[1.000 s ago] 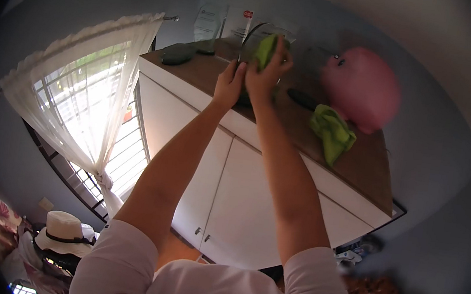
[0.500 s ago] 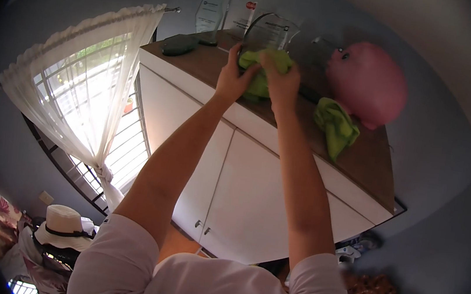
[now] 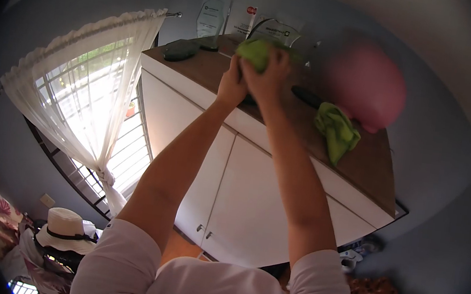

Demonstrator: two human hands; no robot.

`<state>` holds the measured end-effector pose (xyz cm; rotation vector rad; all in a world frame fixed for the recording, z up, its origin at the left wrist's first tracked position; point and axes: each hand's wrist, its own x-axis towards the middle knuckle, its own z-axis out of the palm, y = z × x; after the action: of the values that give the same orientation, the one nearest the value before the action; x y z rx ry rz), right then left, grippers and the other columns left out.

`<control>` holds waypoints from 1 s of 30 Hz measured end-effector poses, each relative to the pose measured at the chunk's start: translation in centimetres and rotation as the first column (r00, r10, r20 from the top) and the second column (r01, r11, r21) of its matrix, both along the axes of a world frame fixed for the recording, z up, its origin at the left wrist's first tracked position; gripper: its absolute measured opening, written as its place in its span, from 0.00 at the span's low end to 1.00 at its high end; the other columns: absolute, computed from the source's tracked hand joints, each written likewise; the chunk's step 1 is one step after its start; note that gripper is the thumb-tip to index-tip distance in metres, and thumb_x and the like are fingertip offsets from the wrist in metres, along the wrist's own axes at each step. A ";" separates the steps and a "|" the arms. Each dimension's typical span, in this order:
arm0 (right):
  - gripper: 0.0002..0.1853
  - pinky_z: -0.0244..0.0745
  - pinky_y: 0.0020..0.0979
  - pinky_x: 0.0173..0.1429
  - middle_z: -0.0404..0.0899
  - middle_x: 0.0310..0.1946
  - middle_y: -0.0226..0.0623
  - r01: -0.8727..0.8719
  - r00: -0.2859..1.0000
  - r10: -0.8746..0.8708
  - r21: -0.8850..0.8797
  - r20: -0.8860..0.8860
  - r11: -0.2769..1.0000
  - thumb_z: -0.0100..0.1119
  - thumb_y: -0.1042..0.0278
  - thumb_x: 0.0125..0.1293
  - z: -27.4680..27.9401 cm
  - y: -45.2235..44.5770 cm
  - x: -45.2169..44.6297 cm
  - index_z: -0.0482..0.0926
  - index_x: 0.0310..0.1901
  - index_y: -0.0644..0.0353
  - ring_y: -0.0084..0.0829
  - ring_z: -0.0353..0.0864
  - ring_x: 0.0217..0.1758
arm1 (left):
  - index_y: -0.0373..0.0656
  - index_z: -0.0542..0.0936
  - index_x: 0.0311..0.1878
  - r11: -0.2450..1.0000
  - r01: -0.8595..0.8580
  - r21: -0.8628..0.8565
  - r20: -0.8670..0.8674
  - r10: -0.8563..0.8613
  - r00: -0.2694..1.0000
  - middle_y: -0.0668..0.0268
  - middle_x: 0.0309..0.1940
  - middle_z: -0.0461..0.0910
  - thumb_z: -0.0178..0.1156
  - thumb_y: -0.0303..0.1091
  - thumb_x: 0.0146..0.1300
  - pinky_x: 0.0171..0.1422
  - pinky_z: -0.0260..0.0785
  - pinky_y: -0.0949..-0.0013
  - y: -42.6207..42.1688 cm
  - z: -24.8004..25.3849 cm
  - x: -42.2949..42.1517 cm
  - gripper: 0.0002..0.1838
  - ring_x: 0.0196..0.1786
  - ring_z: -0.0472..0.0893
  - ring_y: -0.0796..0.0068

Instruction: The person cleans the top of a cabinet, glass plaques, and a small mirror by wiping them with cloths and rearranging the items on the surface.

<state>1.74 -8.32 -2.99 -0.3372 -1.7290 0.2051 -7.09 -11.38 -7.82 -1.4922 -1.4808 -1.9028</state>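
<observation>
Right fingers (image 3: pixel 283 62) gripped the green cloth (image 3: pixel 254 53), left fingers (image 3: pixel 234 67) had an unclear hold, and overreaching risked toppling the clear award (image 3: pixel 275 32) at twelve o'clock.

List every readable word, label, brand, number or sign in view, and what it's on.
None reads with certainty.
Tall clear glass plaque, near the curtain: lines of print, too small.
White upright panel: red round logo and dark lettering, too blurred.
Glass plaque with curved top edge: a larger dark line beside a small square mark, too blurred.
</observation>
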 end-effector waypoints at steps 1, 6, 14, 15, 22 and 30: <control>0.31 0.57 0.54 0.60 0.58 0.55 0.55 -0.012 1.000 0.011 0.043 0.025 0.999 0.66 0.63 0.45 -0.7 -0.8 0.0 0.69 0.55 0.53 0.57 0.56 0.59 | 0.44 0.63 0.58 0.994 -0.110 0.003 -0.096 0.110 0.989 0.48 0.39 0.79 0.52 0.39 0.61 0.47 0.68 0.55 0.7 -0.8 -0.6 0.23 0.44 0.78 0.48; 0.29 0.56 0.51 0.62 0.60 0.54 0.57 -0.001 0.994 0.021 0.182 -0.111 0.983 0.63 0.66 0.48 1.0 1.5 -1.1 0.69 0.55 0.57 0.57 0.58 0.58 | 0.43 0.62 0.59 1.000 0.014 -0.009 0.116 -0.013 0.993 0.47 0.36 0.78 0.52 0.36 0.60 0.44 0.68 0.52 -0.2 0.3 0.3 0.24 0.42 0.76 0.43; 0.26 0.59 0.47 0.60 0.63 0.52 0.55 0.058 0.998 -0.054 0.132 -0.035 0.990 0.61 0.67 0.48 -0.6 0.6 0.1 0.70 0.51 0.63 0.57 0.63 0.55 | 0.45 0.61 0.61 1.000 -0.001 0.014 0.130 -0.001 0.991 0.43 0.37 0.77 0.47 0.32 0.62 0.46 0.67 0.52 -0.5 0.5 0.4 0.23 0.43 0.76 0.41; 0.26 0.60 0.47 0.59 0.64 0.52 0.54 0.015 0.999 -0.016 0.031 0.033 0.999 0.62 0.66 0.48 -1.7 0.1 0.7 0.70 0.50 0.64 0.56 0.64 0.54 | 0.44 0.60 0.62 1.000 0.013 -0.009 0.133 -0.012 0.991 0.45 0.40 0.77 0.46 0.30 0.62 0.48 0.68 0.57 -0.5 0.4 0.3 0.24 0.45 0.77 0.47; 0.22 0.65 0.45 0.55 0.68 0.47 0.51 -0.059 0.997 0.052 -0.102 -0.064 0.993 0.60 0.71 0.49 -0.9 3.4 0.9 0.72 0.49 0.63 0.52 0.69 0.50 | 0.54 0.54 0.68 0.996 0.072 0.053 0.121 -0.078 0.990 0.45 0.42 0.76 0.48 0.36 0.64 0.51 0.67 0.58 -0.7 1.4 0.5 0.29 0.48 0.76 0.47; 0.20 0.66 0.44 0.54 0.69 0.47 0.47 -0.016 0.974 0.020 -0.020 0.227 1.000 0.61 0.75 0.47 -1.3 1.5 1.9 0.76 0.45 0.59 0.51 0.69 0.50 | 0.49 0.69 0.61 0.992 -0.022 0.121 -0.169 0.043 0.985 0.50 0.62 0.57 0.50 0.36 0.64 0.63 0.59 0.60 -1.0 0.9 1.1 0.20 0.62 0.64 0.52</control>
<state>3.69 -6.82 -4.25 -0.3696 -1.9577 0.2020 -6.02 -12.36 -6.95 -1.5258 -1.2860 -1.7612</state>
